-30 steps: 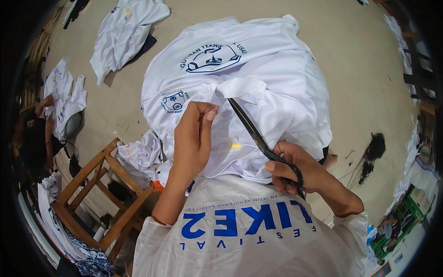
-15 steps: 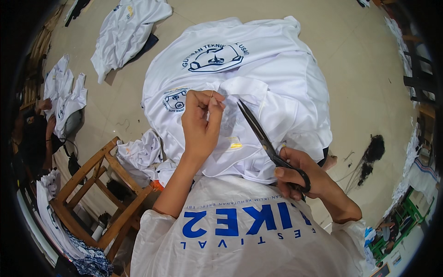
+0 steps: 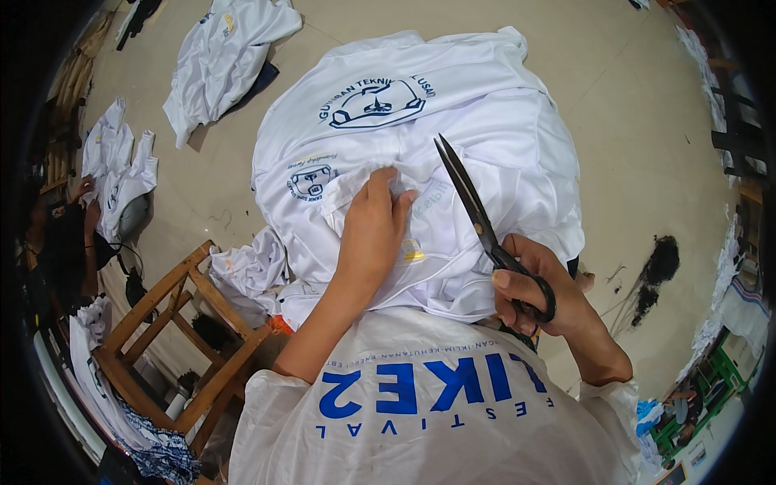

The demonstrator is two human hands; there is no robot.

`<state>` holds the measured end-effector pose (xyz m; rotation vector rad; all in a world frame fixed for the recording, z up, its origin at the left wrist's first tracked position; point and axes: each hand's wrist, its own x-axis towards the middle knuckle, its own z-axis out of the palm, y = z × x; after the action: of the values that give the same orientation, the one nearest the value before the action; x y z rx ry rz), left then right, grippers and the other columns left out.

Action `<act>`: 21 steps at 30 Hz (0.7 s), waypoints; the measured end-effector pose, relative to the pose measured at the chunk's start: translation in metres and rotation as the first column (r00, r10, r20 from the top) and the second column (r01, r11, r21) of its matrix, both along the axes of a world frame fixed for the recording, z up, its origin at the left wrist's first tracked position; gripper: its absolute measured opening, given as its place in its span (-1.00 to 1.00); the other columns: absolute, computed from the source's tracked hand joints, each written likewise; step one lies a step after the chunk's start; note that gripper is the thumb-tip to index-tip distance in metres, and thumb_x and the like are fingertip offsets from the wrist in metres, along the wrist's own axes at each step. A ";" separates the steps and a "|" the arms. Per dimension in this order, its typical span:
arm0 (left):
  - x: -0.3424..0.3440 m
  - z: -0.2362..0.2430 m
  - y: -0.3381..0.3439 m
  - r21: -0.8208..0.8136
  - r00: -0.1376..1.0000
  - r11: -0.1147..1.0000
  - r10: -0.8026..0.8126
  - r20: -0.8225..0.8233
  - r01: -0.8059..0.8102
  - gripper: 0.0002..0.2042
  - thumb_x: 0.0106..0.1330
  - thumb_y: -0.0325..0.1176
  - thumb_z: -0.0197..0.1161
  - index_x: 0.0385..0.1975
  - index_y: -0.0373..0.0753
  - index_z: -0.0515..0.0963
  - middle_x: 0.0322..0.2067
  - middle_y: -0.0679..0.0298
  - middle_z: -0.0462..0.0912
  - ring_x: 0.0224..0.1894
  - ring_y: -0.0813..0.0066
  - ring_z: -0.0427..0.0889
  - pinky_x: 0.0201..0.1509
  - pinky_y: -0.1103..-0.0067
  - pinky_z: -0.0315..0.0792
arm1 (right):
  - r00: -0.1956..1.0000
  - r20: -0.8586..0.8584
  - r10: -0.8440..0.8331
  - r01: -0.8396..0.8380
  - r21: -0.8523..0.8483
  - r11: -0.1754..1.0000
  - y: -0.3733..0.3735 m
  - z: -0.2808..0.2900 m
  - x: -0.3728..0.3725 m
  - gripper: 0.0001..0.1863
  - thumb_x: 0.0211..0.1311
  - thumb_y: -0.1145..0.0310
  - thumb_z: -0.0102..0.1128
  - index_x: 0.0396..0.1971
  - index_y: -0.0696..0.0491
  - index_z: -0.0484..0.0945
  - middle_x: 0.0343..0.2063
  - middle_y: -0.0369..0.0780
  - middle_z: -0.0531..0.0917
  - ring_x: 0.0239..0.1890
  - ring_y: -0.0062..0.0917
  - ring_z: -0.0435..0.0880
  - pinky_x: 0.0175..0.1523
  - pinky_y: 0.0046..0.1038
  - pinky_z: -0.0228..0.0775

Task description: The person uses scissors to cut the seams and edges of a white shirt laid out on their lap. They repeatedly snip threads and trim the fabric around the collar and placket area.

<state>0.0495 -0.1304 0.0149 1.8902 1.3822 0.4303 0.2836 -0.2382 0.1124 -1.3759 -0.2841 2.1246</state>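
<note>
My right hand [image 3: 558, 291] grips a large pair of black-handled scissors [image 3: 478, 217] by the finger loops. Their blades look nearly closed and point up and away, above the white cloth. My left hand [image 3: 372, 234] is closed on the edge of a white shirt [image 3: 453, 271], with thumb and fingertips at the fabric. A small yellow mark [image 3: 413, 250] shows on this shirt beside my left wrist. Under and beyond it lies a big heap of white shirts [image 3: 509, 129] with dark blue printed emblems.
A wooden stool frame [image 3: 149, 319] stands at the left, with crumpled white cloth [image 3: 246, 267] beside it. Further off, another person [image 3: 69, 242] handles white garments [image 3: 117, 166]. More white shirts [image 3: 222, 69] lie on the tiled floor; black tangled material [image 3: 655, 271] lies at right.
My left hand has moved right and slightly down, from holding a thin thread up to gripping the shirt edge. The scissors have shifted slightly up and right, their blades drawn closer together.
</note>
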 end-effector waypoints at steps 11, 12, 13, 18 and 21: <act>0.017 -0.020 0.033 0.129 0.971 0.991 0.052 -0.234 -0.022 -0.75 0.36 -0.26 0.42 -0.21 -0.33 0.61 -0.59 0.03 0.67 -0.48 -0.01 0.70 -0.34 0.27 0.53 | 1.000 -0.031 0.004 -0.002 0.042 0.999 -0.002 0.002 -0.002 -0.51 0.41 0.10 0.40 -0.19 0.15 0.31 -0.70 -0.19 0.61 -0.81 -0.69 0.45 -0.71 -0.63 0.20; 0.016 -0.023 0.034 0.161 0.974 0.987 0.032 -0.226 0.005 -0.78 0.35 -0.27 0.42 -0.25 -0.32 0.63 -0.57 0.02 0.68 -0.48 -0.01 0.70 -0.34 0.27 0.54 | 0.999 -0.039 -0.001 0.003 0.046 0.999 -0.003 0.001 -0.001 -0.51 0.41 0.10 0.40 -0.18 0.16 0.31 -0.70 -0.19 0.61 -0.81 -0.69 0.45 -0.71 -0.63 0.20; 0.014 -0.023 0.033 0.154 0.973 0.988 0.020 -0.232 0.016 -0.80 0.34 -0.30 0.41 -0.27 -0.31 0.63 -0.54 0.01 0.70 -0.46 -0.03 0.71 -0.34 0.26 0.54 | 0.999 -0.050 -0.006 0.008 0.047 0.999 -0.004 0.000 -0.001 -0.51 0.41 0.11 0.40 -0.18 0.16 0.31 -0.69 -0.19 0.61 -0.81 -0.69 0.45 -0.71 -0.63 0.20; -0.006 0.000 0.027 0.108 0.986 0.994 -0.011 -0.165 0.029 -0.86 0.40 -0.36 0.34 -0.30 -0.31 0.60 -0.54 0.04 0.70 -0.51 0.01 0.67 -0.37 0.24 0.50 | 0.996 -0.091 0.004 -0.001 0.031 1.000 -0.004 -0.001 0.000 -0.53 0.42 0.13 0.39 -0.19 0.16 0.31 -0.67 -0.18 0.63 -0.80 -0.69 0.45 -0.71 -0.62 0.21; -0.014 0.027 0.028 -0.053 0.997 0.998 0.010 -0.081 -0.014 -0.85 0.45 -0.39 0.33 -0.31 -0.32 0.56 -0.70 0.20 0.49 -0.68 0.36 0.42 -0.50 0.42 0.28 | 0.993 -0.048 0.112 -0.110 0.042 0.993 -0.003 -0.003 -0.004 -0.53 0.41 0.12 0.40 -0.22 0.15 0.33 -0.66 -0.18 0.64 -0.80 -0.68 0.45 -0.71 -0.61 0.22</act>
<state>0.0354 -0.1022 0.0422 1.8747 1.4441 0.3227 0.2797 -0.2416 0.1093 -1.3097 -0.3886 2.2289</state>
